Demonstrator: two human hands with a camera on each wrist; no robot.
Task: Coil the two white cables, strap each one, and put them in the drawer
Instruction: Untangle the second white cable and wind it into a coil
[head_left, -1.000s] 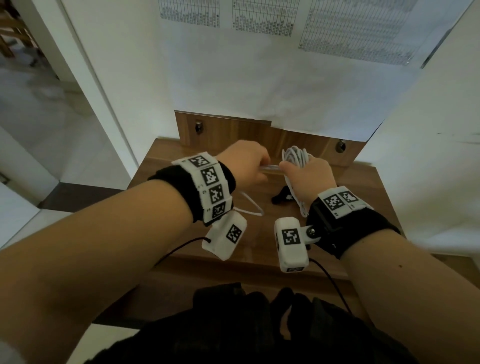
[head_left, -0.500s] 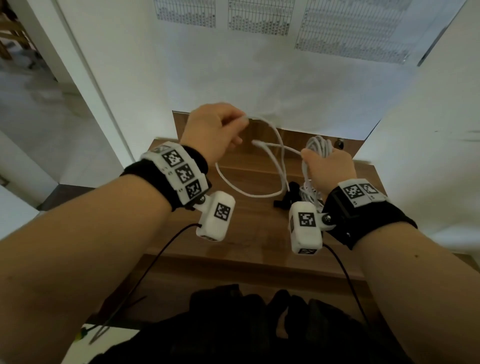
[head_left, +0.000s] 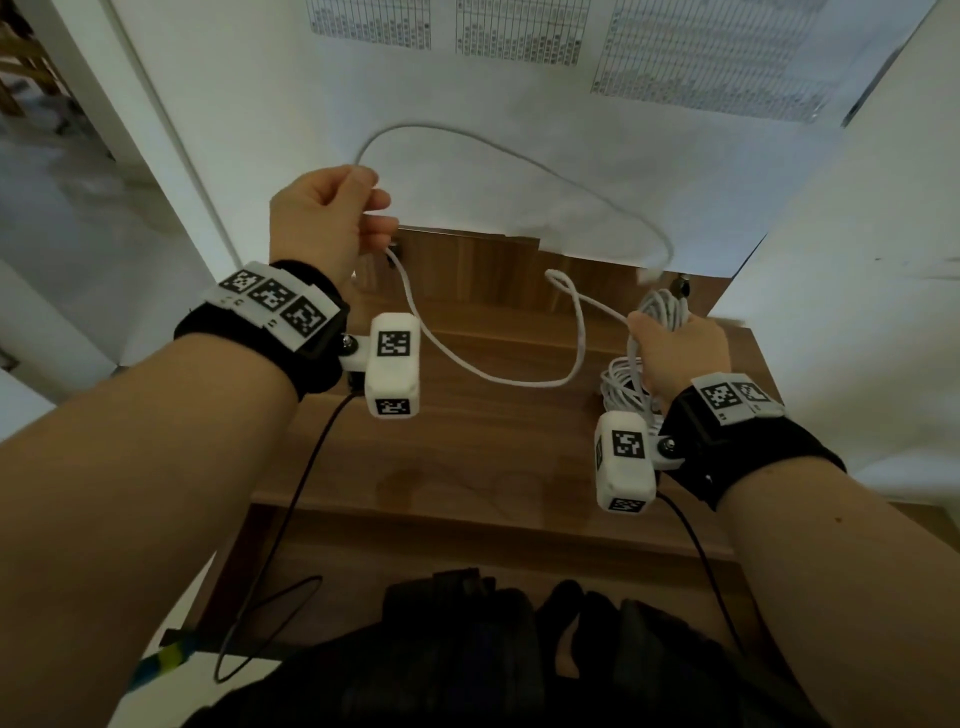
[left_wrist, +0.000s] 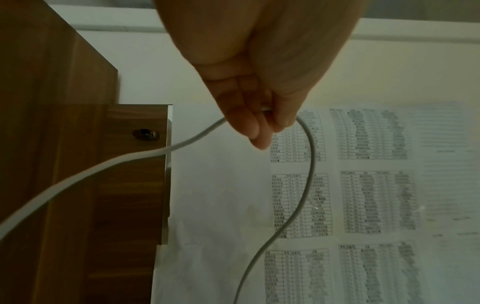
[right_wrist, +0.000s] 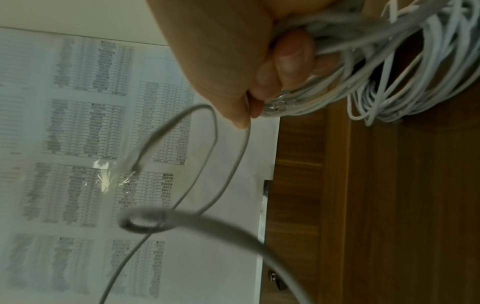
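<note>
My right hand (head_left: 675, 348) grips a bundle of white cable loops (head_left: 662, 312) (right_wrist: 369, 67) above the right side of the wooden cabinet top (head_left: 467, 457). A loose stretch of the white cable (head_left: 493, 379) sags from it over to my left hand (head_left: 332, 218), raised at the left, which pinches that cable (left_wrist: 192, 142) between thumb and fingers. From the left hand the cable tail (head_left: 519, 156) arcs high in front of the wall, and its blurred plug end (head_left: 649, 273) (right_wrist: 132, 164) hangs near the right hand. More white cable loops (head_left: 618, 389) hang under the right hand.
The cabinet's raised wooden back panel (head_left: 467, 270) carries two round knobs (head_left: 683, 286). White paper with printed tables (head_left: 519, 31) covers the wall behind. A white wall (head_left: 857, 260) stands close at the right, a door frame (head_left: 145, 130) at the left. Thin black wires (head_left: 291, 519) hang from the wrist cameras.
My left hand has risen up and to the left, drawing out a long stretch of cable. The tail has swung up into a high arc. The right hand with the bundle shifted right.
</note>
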